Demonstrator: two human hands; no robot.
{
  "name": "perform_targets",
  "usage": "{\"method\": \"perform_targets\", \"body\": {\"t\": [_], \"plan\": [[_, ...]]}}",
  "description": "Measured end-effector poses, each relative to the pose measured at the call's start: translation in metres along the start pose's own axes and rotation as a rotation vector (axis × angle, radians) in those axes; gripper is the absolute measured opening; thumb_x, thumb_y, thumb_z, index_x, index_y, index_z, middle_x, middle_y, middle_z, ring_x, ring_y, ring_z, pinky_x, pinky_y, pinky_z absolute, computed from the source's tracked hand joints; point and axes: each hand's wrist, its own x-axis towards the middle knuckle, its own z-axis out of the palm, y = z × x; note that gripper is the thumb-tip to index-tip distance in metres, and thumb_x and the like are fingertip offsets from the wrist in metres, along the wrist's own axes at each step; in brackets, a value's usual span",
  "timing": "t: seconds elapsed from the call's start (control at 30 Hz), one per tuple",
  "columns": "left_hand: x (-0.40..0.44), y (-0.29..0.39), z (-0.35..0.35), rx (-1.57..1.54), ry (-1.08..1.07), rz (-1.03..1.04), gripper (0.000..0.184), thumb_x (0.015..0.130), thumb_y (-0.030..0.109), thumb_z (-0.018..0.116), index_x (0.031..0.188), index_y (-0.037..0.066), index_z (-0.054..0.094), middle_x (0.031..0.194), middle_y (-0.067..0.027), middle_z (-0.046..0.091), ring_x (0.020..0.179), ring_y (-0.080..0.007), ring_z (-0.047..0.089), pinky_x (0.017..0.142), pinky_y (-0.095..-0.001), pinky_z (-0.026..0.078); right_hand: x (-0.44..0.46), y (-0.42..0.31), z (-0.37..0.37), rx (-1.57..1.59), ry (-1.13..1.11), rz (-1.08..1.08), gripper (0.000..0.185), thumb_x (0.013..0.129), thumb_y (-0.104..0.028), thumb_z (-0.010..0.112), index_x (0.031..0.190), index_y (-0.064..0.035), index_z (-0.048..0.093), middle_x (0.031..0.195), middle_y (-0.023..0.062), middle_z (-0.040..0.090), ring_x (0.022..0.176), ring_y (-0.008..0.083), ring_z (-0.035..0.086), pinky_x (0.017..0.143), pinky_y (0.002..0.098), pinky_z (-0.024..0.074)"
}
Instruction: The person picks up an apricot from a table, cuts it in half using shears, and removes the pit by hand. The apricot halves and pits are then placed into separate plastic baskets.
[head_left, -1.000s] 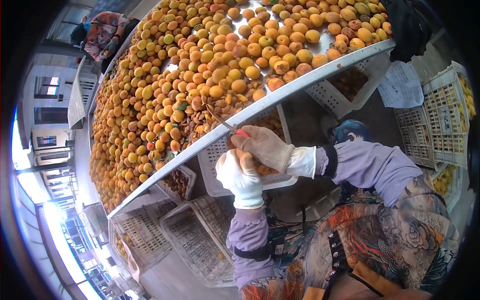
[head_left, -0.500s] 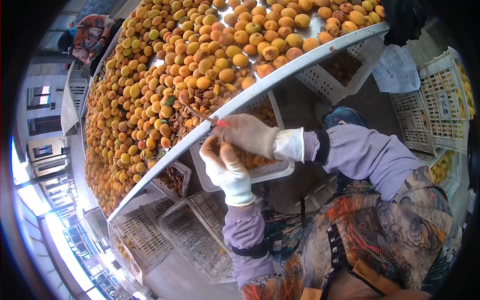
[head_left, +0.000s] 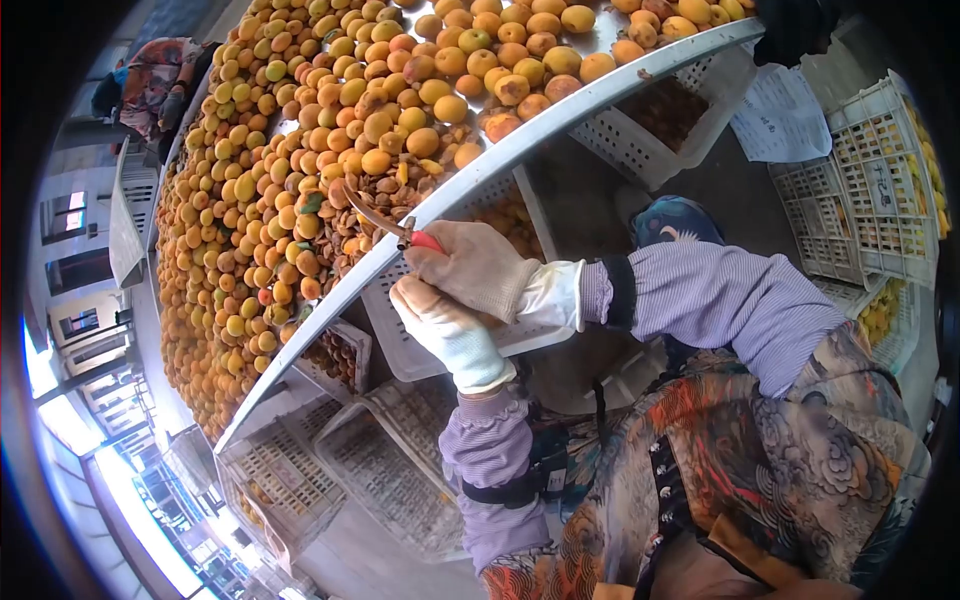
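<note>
Gloved in beige, my right hand (head_left: 468, 268) is closed around the red handle of a curved-blade tool (head_left: 378, 214), whose blade points up and left over the table's rim. Just below and touching it, my left hand (head_left: 445, 330) in a white glove has its fingers curled. What the left hand holds, if anything, is hidden between the two hands. Orange-yellow fruits (head_left: 330, 130) cover the metal table (head_left: 520, 140) beyond the rim, with brown pits and scraps (head_left: 385, 192) near the blade.
A white crate (head_left: 410, 352) with orange pieces sits under the hands. Another crate (head_left: 655, 150) holds brown pieces. Stacked crates (head_left: 880, 190) stand at right, more crates (head_left: 390, 480) at lower left. A person (head_left: 158, 85) is at the table's far left.
Both hands, held together with the tool, appear further left in the view. The table, fruits and crates have also shifted left and slightly up.
</note>
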Motion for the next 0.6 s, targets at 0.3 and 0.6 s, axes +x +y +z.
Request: {"method": "perform_targets", "body": {"t": [0.3, 0.6], "plan": [[0.000, -0.015, -0.014, -0.280, -0.060, -0.269, 0.050, 0.100, 0.044, 0.031, 0.117, 0.000, 0.049, 0.114, -0.0105, 0.053, 0.101, -0.0170, 0.051, 0.089, -0.0283, 0.042, -0.008, -0.005, 0.004, -0.070, -0.117, -0.038, 0.038, 0.089, -0.041, 0.057, 0.101, -0.0045, 0.060, 0.086, 0.0097, 0.065, 0.081, 0.0182, 0.062, 0.074, 0.0298, 0.0471], [0.006, -0.003, -0.009, -0.080, -0.018, 0.112, 0.041, 0.098, 0.041, 0.042, 0.106, 0.001, 0.048, 0.097, -0.0070, 0.050, 0.088, -0.0139, 0.046, 0.083, -0.0285, 0.040, 0.002, 0.001, 0.010, 0.215, -0.098, -0.019, 0.027, 0.091, -0.031, 0.059, 0.092, -0.0048, 0.062, 0.082, 0.0028, 0.063, 0.077, 0.0090, 0.055, 0.071, 0.0263, 0.0461]]}}
